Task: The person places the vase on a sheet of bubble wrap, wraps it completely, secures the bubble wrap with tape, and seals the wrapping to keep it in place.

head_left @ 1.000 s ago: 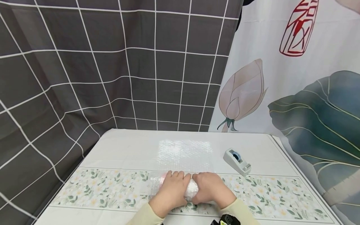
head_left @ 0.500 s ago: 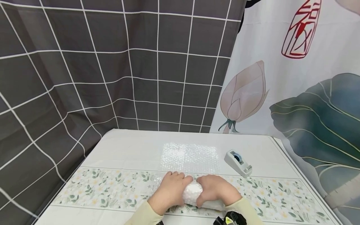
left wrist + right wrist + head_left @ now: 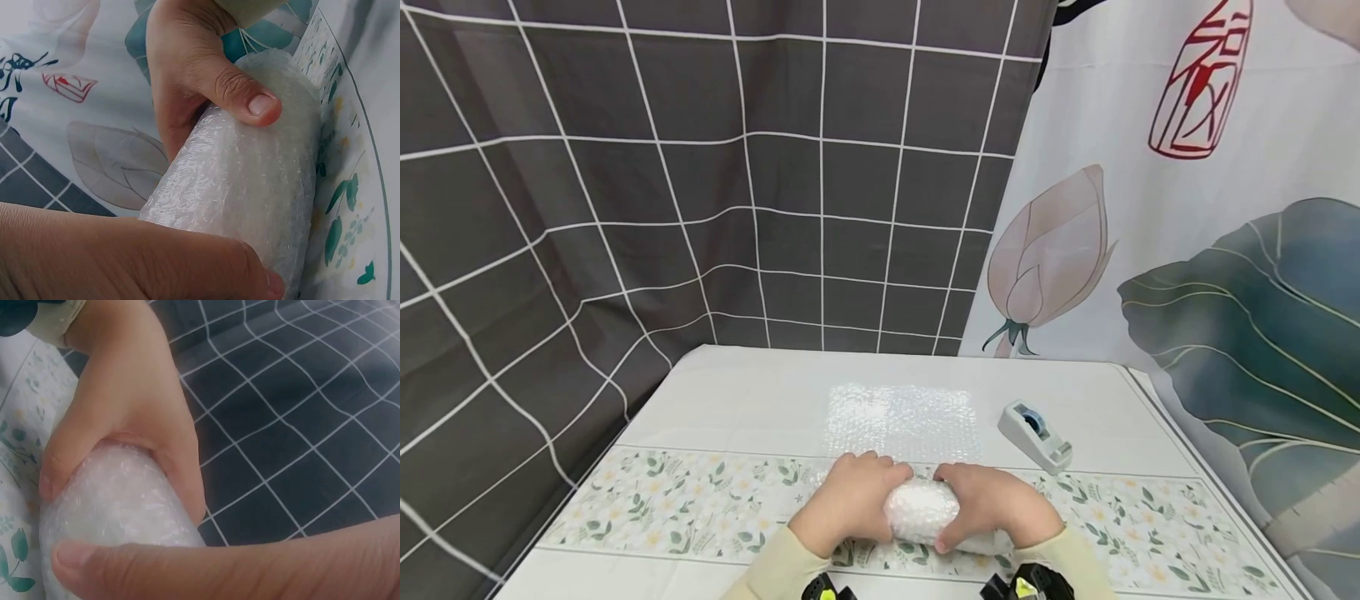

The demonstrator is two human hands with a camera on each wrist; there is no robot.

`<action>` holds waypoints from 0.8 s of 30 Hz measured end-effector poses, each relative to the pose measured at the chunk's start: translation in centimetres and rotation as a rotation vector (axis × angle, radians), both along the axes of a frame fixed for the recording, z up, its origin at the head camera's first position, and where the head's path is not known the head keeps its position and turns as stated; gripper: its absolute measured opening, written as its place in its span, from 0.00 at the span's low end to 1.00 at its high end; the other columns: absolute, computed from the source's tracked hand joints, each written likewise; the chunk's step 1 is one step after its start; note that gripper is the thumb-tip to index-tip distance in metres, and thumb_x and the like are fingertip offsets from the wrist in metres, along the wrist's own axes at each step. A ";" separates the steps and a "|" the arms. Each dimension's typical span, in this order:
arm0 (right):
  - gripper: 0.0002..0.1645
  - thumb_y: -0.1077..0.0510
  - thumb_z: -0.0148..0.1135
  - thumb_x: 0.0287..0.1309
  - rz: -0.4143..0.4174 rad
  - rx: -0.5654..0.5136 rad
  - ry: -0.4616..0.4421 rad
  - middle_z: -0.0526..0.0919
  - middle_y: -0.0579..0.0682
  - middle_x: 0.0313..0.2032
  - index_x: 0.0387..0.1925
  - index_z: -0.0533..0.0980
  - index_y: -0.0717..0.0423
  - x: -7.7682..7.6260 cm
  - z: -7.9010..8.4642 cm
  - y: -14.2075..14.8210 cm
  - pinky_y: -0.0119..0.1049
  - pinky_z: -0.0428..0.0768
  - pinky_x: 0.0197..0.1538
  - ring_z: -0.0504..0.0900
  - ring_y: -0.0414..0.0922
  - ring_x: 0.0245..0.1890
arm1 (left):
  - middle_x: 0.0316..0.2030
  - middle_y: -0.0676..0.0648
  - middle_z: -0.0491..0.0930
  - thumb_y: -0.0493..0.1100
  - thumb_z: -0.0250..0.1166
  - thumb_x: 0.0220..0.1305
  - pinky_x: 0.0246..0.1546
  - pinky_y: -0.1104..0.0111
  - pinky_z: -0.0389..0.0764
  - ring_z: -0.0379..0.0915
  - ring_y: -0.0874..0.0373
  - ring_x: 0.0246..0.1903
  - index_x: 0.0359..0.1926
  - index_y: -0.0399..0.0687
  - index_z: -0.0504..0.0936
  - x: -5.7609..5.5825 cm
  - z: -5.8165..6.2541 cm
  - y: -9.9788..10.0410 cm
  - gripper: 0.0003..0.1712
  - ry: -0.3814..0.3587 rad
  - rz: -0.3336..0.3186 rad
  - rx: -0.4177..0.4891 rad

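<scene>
Left hand and right hand: both partly closed, fingers curved over a bubble-wrapped bundle, thumbs on its near side. The bundle lies crosswise, bridging the gap between the hands and extending under both palms; its contents cannot be made out. For good handling, apply equal, light pressure with both hands, keep the layers flush and avoid crushing the bubbles; uneven grip would probably skew the wrap.

Beyond the fingertips, a bubble-wrap sheet lies flat on the table. Ahead and to the right of the right hand stands a tape dispenser, well within reach.

Relative to half a second ago: the hands are slightly farther apart, the right one shifted rightward, exposing more of the bundle between them. The dispenser is unmoved.
</scene>
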State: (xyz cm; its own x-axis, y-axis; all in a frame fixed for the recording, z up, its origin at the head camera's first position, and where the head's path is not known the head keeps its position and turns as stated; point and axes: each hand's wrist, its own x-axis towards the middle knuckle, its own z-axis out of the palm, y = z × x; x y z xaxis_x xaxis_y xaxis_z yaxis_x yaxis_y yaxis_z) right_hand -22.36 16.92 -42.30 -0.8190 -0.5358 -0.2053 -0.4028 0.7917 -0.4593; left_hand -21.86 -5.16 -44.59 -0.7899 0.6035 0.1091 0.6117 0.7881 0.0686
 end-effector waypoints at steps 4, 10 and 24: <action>0.38 0.41 0.84 0.27 0.002 -0.004 0.001 0.80 0.38 0.34 0.43 0.78 0.51 -0.2 -0.2 0.2 0.42 0.78 0.38 0.76 0.40 0.32 | 0.35 0.61 0.81 0.51 0.83 0.24 0.32 0.65 0.73 0.73 0.62 0.32 0.47 0.66 0.82 -0.1 0.0 -0.2 0.39 0.014 -0.004 0.013; 0.42 0.40 0.83 0.31 -0.031 0.000 -0.032 0.83 0.45 0.38 0.50 0.74 0.49 -0.3 -0.2 0.3 0.46 0.79 0.40 0.79 0.44 0.35 | 0.36 0.61 0.82 0.51 0.82 0.26 0.34 0.62 0.75 0.74 0.62 0.33 0.49 0.67 0.82 -0.2 -0.1 -0.4 0.39 -0.058 0.019 0.031; 0.56 0.42 0.88 0.18 -0.005 0.183 0.236 0.77 0.48 0.46 0.56 0.76 0.53 1.7 0.5 -1.4 0.57 0.75 0.55 0.77 0.52 0.48 | 0.30 0.63 0.81 0.55 0.79 0.27 0.31 0.63 0.77 0.73 0.66 0.27 0.45 0.62 0.80 -0.2 0.7 -0.6 0.34 -0.322 0.092 0.072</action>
State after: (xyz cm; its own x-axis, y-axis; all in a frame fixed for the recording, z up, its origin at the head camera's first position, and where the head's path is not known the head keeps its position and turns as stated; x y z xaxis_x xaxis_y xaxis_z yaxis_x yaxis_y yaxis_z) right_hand -20.69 15.51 -41.76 -0.8579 -0.5036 -0.1017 -0.4778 0.8548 -0.2025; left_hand -22.05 -5.77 -43.94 -0.8413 0.5283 -0.1148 0.4767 0.8250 0.3036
